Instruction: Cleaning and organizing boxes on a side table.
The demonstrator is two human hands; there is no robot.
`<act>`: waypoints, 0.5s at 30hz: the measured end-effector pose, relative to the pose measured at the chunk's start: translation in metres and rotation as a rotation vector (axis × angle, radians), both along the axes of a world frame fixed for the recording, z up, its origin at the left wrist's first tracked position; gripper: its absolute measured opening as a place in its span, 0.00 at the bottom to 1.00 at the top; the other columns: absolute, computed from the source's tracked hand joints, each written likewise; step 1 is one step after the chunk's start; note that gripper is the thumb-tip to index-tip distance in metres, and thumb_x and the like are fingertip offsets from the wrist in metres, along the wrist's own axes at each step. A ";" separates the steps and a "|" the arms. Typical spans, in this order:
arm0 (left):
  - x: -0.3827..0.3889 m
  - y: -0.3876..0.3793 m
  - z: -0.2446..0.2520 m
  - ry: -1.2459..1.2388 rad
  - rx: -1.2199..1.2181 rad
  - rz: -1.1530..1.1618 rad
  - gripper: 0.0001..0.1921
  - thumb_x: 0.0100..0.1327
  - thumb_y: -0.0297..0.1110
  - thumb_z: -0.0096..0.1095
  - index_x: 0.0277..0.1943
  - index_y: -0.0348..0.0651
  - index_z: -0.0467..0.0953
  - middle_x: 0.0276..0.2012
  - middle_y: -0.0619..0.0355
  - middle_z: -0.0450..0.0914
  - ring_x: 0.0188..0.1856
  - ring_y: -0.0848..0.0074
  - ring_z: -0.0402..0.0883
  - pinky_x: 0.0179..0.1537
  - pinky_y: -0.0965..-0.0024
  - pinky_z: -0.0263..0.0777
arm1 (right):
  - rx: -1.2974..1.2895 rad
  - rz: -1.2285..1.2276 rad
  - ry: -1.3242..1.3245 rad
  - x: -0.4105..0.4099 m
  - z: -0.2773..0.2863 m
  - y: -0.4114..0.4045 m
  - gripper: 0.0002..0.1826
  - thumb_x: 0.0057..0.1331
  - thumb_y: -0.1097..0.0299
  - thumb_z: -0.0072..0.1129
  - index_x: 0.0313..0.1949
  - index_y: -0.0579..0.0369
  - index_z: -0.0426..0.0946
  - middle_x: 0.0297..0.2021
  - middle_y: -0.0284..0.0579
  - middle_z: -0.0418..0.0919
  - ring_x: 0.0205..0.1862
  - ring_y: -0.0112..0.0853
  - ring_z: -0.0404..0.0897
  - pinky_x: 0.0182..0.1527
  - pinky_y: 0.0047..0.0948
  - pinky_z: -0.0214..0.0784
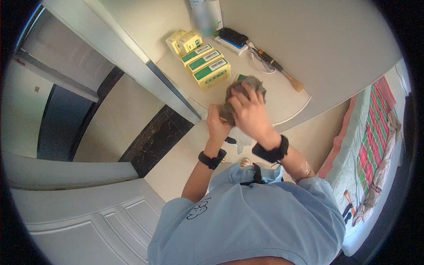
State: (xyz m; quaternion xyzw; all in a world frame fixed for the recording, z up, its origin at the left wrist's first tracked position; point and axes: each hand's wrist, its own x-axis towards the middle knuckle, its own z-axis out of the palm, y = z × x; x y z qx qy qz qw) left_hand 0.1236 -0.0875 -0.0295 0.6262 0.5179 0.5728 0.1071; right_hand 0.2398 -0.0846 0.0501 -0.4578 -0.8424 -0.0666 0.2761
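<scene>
Both my hands are on a crumpled grey-brown cloth [253, 82] above the near edge of a pale shelf [278, 102] with a rounded front. My left hand [217, 123] grips its lower left side, thumb up. Across the top of it lies my right hand [250, 114], fingers bent into the folds and slightly blurred. Whether the cloth wraps something cannot be seen. Just behind it a bit of a green carton [239, 77] shows, mostly hidden. Several yellow and green cartons [212, 73] stand in a row on the shelf, left of and beyond my hands.
At the back are a bottle [202, 16], a black object [233, 36] on a white box [232, 46], a white cable [261, 68] and a brush [281, 70]. A door frame [132, 49] borders the left. A bed [357, 159] with a checked cover stands right.
</scene>
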 end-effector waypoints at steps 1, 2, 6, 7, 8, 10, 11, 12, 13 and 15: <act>-0.001 0.001 -0.006 0.000 0.000 -0.003 0.16 0.36 0.27 0.66 0.29 0.38 0.65 0.25 0.53 0.66 0.28 0.63 0.69 0.28 0.68 0.63 | 0.004 0.042 0.007 -0.005 0.001 -0.012 0.17 0.43 0.71 0.56 0.37 0.52 0.71 0.43 0.44 0.71 0.52 0.46 0.62 0.50 0.46 0.55; -0.003 0.002 -0.017 -0.220 -0.065 -0.078 0.16 0.37 0.26 0.65 0.29 0.38 0.66 0.25 0.53 0.67 0.29 0.62 0.69 0.29 0.67 0.63 | 0.009 0.083 0.014 -0.010 0.002 -0.016 0.17 0.43 0.71 0.55 0.37 0.51 0.71 0.41 0.42 0.72 0.51 0.45 0.63 0.49 0.46 0.54; -0.004 0.002 -0.007 -0.531 -0.193 -0.202 0.18 0.35 0.29 0.67 0.29 0.37 0.66 0.25 0.52 0.68 0.30 0.60 0.70 0.29 0.65 0.64 | -0.165 0.073 0.215 -0.004 0.009 -0.002 0.21 0.39 0.73 0.58 0.38 0.49 0.72 0.40 0.37 0.73 0.51 0.38 0.65 0.49 0.41 0.56; -0.004 0.000 0.006 -0.026 -0.069 -0.072 0.19 0.34 0.30 0.68 0.29 0.37 0.66 0.25 0.52 0.68 0.30 0.60 0.70 0.29 0.64 0.64 | -0.167 0.061 0.211 -0.003 0.010 0.003 0.21 0.39 0.73 0.58 0.38 0.49 0.72 0.40 0.37 0.73 0.51 0.38 0.65 0.49 0.41 0.56; -0.005 0.001 0.010 -0.036 -0.052 -0.101 0.21 0.32 0.32 0.70 0.28 0.38 0.64 0.25 0.53 0.67 0.28 0.61 0.69 0.28 0.65 0.64 | -0.157 0.047 0.210 -0.003 0.011 0.009 0.22 0.39 0.73 0.58 0.39 0.49 0.72 0.40 0.38 0.73 0.50 0.38 0.66 0.49 0.40 0.57; -0.009 0.004 0.006 -0.014 -0.042 -0.126 0.21 0.32 0.32 0.70 0.27 0.39 0.64 0.24 0.54 0.67 0.28 0.62 0.68 0.28 0.65 0.63 | -0.120 0.030 0.203 0.000 0.010 0.023 0.24 0.40 0.75 0.56 0.42 0.49 0.72 0.39 0.40 0.74 0.49 0.38 0.67 0.49 0.37 0.58; -0.010 0.005 0.004 0.012 -0.031 -0.143 0.21 0.32 0.32 0.70 0.27 0.39 0.63 0.24 0.54 0.66 0.27 0.63 0.68 0.27 0.65 0.63 | -0.118 0.013 0.198 0.003 0.008 0.032 0.24 0.40 0.75 0.56 0.42 0.49 0.72 0.39 0.40 0.74 0.49 0.38 0.67 0.49 0.37 0.58; -0.011 0.006 0.004 0.009 -0.029 -0.159 0.21 0.32 0.32 0.70 0.27 0.39 0.63 0.24 0.54 0.66 0.27 0.63 0.68 0.27 0.65 0.63 | -0.119 -0.016 0.260 0.004 0.005 0.041 0.25 0.40 0.77 0.56 0.43 0.51 0.72 0.39 0.43 0.74 0.48 0.40 0.67 0.49 0.37 0.59; -0.012 0.005 0.004 0.037 -0.031 -0.153 0.21 0.32 0.31 0.70 0.27 0.39 0.63 0.23 0.54 0.66 0.27 0.63 0.67 0.27 0.65 0.62 | -0.119 -0.045 0.322 0.006 0.005 0.046 0.26 0.39 0.79 0.56 0.43 0.53 0.71 0.38 0.46 0.74 0.48 0.42 0.67 0.50 0.37 0.60; -0.013 0.006 0.006 0.064 -0.028 -0.163 0.21 0.33 0.31 0.69 0.27 0.39 0.62 0.23 0.55 0.65 0.27 0.63 0.67 0.26 0.65 0.62 | -0.161 -0.098 0.366 0.008 0.007 0.052 0.25 0.40 0.79 0.55 0.42 0.54 0.71 0.39 0.46 0.74 0.48 0.42 0.67 0.49 0.37 0.60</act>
